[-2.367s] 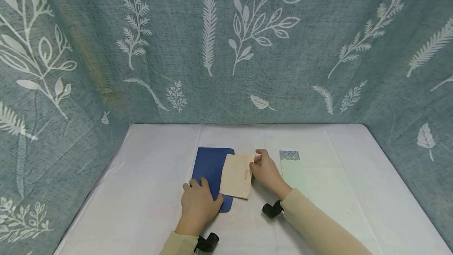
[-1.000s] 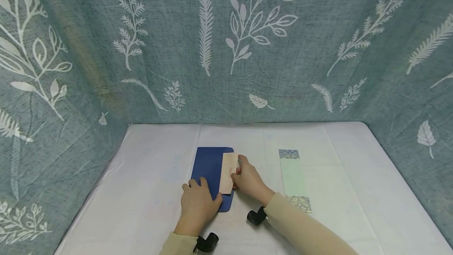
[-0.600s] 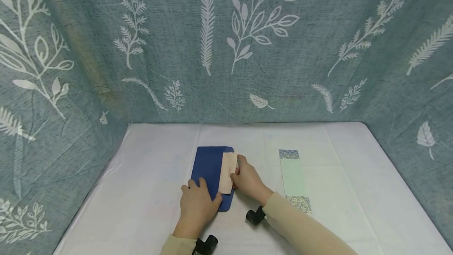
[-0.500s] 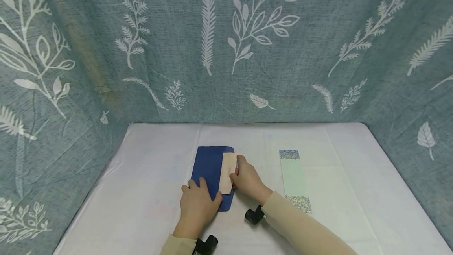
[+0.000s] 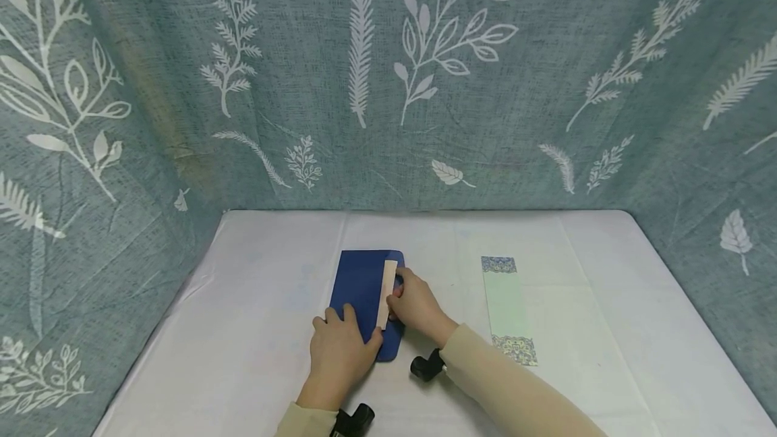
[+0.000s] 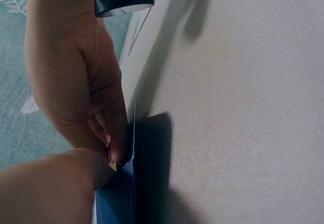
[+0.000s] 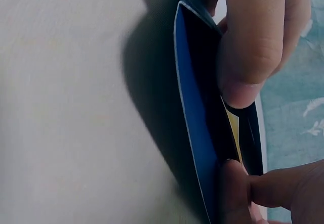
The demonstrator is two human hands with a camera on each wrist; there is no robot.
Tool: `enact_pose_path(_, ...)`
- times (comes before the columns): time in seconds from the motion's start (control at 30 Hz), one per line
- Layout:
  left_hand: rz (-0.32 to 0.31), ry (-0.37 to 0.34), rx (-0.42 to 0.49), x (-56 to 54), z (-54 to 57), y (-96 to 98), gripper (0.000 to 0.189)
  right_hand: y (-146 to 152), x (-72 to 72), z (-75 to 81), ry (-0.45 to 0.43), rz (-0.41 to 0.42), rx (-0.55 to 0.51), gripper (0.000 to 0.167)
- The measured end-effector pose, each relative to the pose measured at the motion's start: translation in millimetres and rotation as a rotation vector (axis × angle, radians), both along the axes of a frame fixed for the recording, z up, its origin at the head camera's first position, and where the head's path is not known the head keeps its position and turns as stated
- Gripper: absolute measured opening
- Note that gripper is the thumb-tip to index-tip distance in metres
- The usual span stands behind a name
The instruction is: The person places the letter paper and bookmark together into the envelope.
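Note:
A dark blue envelope (image 5: 361,275) lies on the table, its rounded flap to the right. My left hand (image 5: 340,349) spreads over the lower part, fingers resting on it. Its thumb (image 7: 243,90) is at the pocket's mouth in the right wrist view. From the right, my right hand (image 5: 419,302) pinches a cream folded paper (image 5: 386,288) between thumb and forefinger. Only a narrow strip of that paper shows; the rest is inside the envelope. In the right wrist view the flap (image 7: 190,107) stands off the table and casts a shadow.
A long pale green paper strip (image 5: 504,302) with patterned ends lies right of my right hand. The white-covered table (image 5: 267,268) runs back to a teal leaf-print curtain (image 5: 303,86). Each wrist wears a black camera (image 5: 427,365).
My right hand has moved left, sliding the cream paper into the envelope, so the visible part has shrunk from a wide sheet to a strip. My left hand has stayed in place.

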State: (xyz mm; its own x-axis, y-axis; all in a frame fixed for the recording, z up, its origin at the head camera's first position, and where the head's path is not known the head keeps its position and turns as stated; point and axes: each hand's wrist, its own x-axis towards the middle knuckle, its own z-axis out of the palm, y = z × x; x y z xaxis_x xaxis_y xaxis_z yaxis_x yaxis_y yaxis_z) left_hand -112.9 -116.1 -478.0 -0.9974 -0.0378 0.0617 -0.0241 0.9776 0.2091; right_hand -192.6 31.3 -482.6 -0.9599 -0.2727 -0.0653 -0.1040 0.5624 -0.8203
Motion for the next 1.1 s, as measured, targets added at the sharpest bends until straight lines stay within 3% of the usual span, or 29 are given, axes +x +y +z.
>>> enact_pose_path(0.27, -0.003, 0.029, 0.006, -0.5, -0.6, 0.0, 0.076, -5.7, 0.0, -2.7, -0.013, -0.022, -0.08, 0.049)
enact_pose_path(0.57, -0.002, 0.009, 0.01, -1.3, 0.9, -1.2, 0.076, -7.9, -1.8, -5.5, -0.055, -0.03, -0.122, 0.049)
enact_pose_path(0.87, 0.0, -0.002, 0.012, 0.3, 3.0, -1.8, 0.076, -9.2, -1.8, -5.5, -0.072, -0.005, -0.108, 0.05)
enact_pose_path(1.1, -0.003, 0.006, -0.004, -0.4, 1.6, -0.7, 0.077, -4.7, 1.5, -6.2, -0.022, 0.019, -0.105, 0.046)
